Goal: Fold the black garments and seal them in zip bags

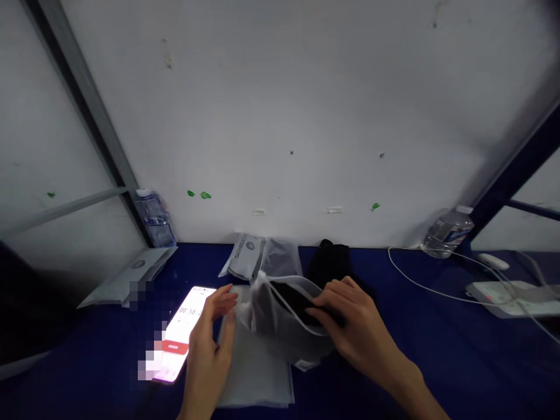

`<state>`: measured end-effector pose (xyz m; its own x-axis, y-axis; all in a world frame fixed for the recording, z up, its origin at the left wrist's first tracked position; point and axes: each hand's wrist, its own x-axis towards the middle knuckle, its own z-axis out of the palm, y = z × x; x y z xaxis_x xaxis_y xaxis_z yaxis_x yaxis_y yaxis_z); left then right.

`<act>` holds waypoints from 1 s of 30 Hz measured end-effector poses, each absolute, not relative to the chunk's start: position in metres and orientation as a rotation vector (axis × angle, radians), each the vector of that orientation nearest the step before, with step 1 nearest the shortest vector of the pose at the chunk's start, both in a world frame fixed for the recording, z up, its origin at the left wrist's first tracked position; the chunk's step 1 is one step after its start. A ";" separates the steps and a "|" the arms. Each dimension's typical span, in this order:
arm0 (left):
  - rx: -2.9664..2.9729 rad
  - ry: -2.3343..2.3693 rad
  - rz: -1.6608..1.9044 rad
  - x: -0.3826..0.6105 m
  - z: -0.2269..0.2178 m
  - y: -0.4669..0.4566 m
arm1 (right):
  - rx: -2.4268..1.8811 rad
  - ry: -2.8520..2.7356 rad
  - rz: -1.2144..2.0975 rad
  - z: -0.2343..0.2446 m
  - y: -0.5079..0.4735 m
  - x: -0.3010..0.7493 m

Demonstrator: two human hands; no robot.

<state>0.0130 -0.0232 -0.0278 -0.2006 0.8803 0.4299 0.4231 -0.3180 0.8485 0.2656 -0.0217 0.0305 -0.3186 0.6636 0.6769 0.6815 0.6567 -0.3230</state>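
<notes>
A frosted zip bag (pixel 280 326) with a white zip edge lies tilted in front of me, its mouth gaping toward my right hand. My right hand (pixel 354 321) is closed at that mouth, fingers and thumb pinched on a folded black cloth (pixel 291 298) partly inside the bag. Just left of the bag, my left hand (pixel 212 335) is open, its thumb and fingers apart, with nothing visible between them. Under the bag lie flat frosted bags (pixel 258 379). More black cloth (pixel 330 262) is heaped behind my right hand.
A lit phone (pixel 181 332) showing a timer lies left of my left hand. Printed bags (pixel 247 256) rest against the wall, and more packets (pixel 135 271) sit at left. Water bottles (pixel 155 219) stand in both back corners. A power strip (pixel 511 297) and white cable (pixel 411 277) are at right.
</notes>
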 end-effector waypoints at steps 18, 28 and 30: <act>1.324 1.153 1.314 0.038 -0.019 -0.023 | -1.215 -1.427 0.416 0.010 -0.036 0.265; 1.175 1.185 1.413 0.046 -0.028 -0.024 | -1.209 -1.361 0.471 0.004 -0.040 0.264; 1.172 1.236 1.437 0.043 -0.026 -0.024 | -1.199 -1.316 0.450 0.003 -0.041 0.264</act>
